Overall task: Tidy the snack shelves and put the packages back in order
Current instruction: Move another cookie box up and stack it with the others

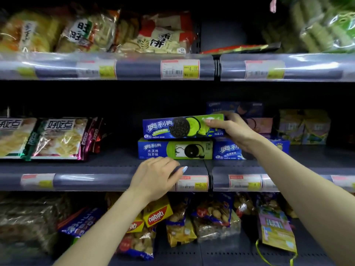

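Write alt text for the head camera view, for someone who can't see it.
A person's right hand holds a blue-and-green cookie box over a matching box on the middle shelf of a snack display. The left hand rests on that shelf's front edge, with bagged snacks above and below.

Single head-worn wide-angle view, facing forward and slightly down at close range onto the middle shelf [107, 164], with upper and lower tiers curving at the frame edges.
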The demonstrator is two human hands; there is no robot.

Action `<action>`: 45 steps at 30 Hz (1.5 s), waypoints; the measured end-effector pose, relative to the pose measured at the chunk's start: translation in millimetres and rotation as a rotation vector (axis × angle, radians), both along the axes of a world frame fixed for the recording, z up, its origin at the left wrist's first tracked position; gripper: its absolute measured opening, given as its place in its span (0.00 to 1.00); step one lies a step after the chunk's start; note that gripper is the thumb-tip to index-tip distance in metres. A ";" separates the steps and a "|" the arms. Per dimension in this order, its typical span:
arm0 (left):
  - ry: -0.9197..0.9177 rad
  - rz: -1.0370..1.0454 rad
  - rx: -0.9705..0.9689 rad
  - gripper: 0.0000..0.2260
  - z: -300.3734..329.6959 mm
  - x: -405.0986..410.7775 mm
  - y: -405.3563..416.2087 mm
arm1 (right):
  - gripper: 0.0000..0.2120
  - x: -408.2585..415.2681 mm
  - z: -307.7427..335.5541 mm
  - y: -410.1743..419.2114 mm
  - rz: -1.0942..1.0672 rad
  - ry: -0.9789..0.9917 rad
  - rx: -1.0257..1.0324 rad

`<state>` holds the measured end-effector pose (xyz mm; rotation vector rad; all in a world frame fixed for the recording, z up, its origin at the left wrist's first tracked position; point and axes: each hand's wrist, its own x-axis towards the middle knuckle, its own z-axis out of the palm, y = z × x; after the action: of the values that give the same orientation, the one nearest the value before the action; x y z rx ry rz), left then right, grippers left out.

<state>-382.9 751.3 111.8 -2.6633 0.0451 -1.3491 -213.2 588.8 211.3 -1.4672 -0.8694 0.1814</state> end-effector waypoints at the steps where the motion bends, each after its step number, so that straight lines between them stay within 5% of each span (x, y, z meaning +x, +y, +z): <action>1: 0.004 -0.014 -0.006 0.17 0.0 0.2 2.1 | 0.31 2.1 1.3 4.2 0.005 -0.005 -0.022; 4: -0.014 -0.013 -0.041 0.16 -4.6 -0.1 2.5 | 0.34 12.4 -2.8 12.1 0.023 -0.001 -0.091; 13: -0.010 -0.033 -0.050 0.14 -8.1 0.7 2.6 | 0.20 28.2 5.0 11.4 0.072 -0.123 -0.319; 19: -0.009 -0.054 -0.051 0.15 -8.8 1.4 3.0 | 0.27 25.0 13.4 12.1 0.000 -0.292 -0.455; 45: -0.039 -0.067 -0.025 0.16 -7.7 -0.8 1.8 | 0.26 13.5 15.9 18.6 -0.025 -0.405 -0.489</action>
<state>-383.7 753.0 104.1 -2.6775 0.1144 -1.4306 -199.7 607.4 227.2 -2.0135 -1.1870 0.0792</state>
